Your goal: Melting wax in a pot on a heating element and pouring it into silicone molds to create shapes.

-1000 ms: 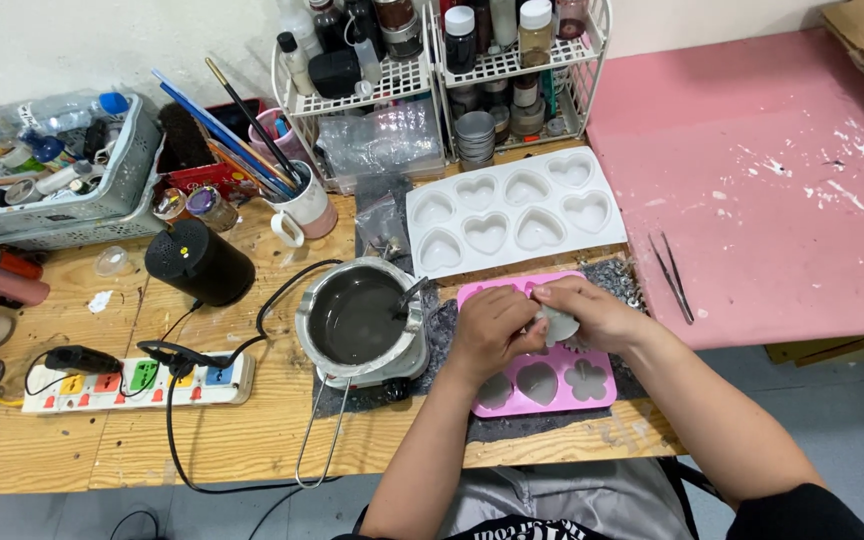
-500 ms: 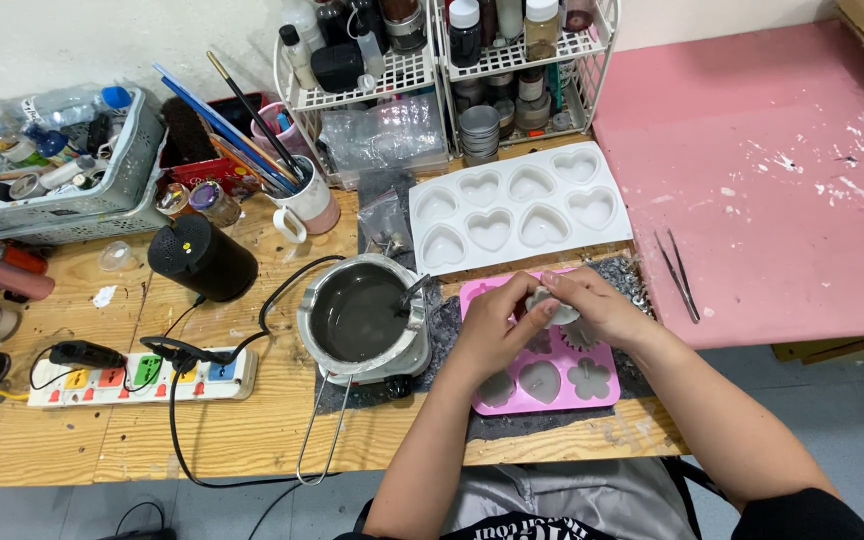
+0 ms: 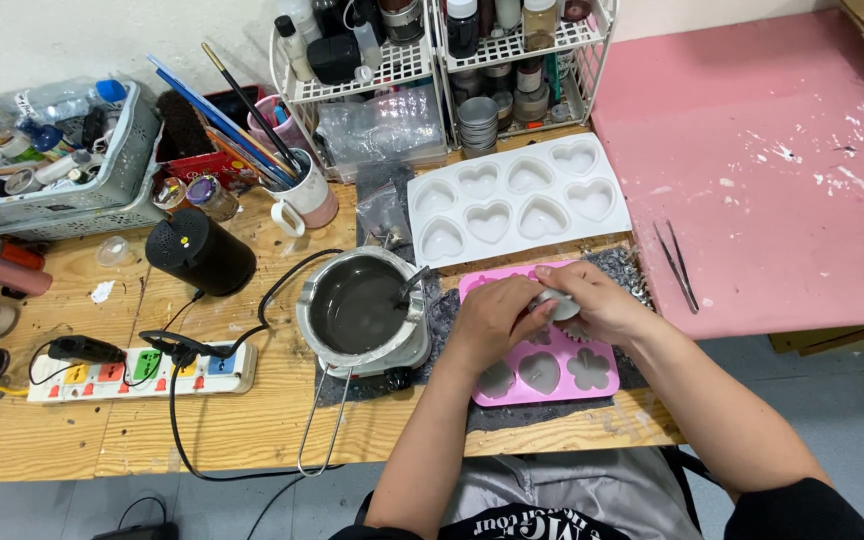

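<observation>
My left hand [image 3: 493, 319] and my right hand [image 3: 592, 300] meet over a pink silicone mould [image 3: 552, 372] with heart and flower cavities. Together they grip a small round grey piece [image 3: 556, 304] held just above the mould. The mould lies on a dark grey mat [image 3: 444, 312] at the table's front edge. Left of my hands stands a metal melting pot [image 3: 362, 308] full of dark liquid, with a spoon handle leaning in it. A white heart-cavity mould [image 3: 518, 207] lies just behind the pink one.
A wire handle [image 3: 320, 425] sticks out from the pot toward me. A power strip [image 3: 142, 372] with cables, a black cylinder [image 3: 200, 252], a mug of brushes [image 3: 297, 200], a grey basket [image 3: 62, 190] and wire racks [image 3: 432, 50] fill the left and back. Tweezers [image 3: 674, 264] lie on a pink board [image 3: 762, 170].
My hands have drawn closer together over the pink mould, and the grey piece sits higher between my fingers. The camera view has shifted slightly.
</observation>
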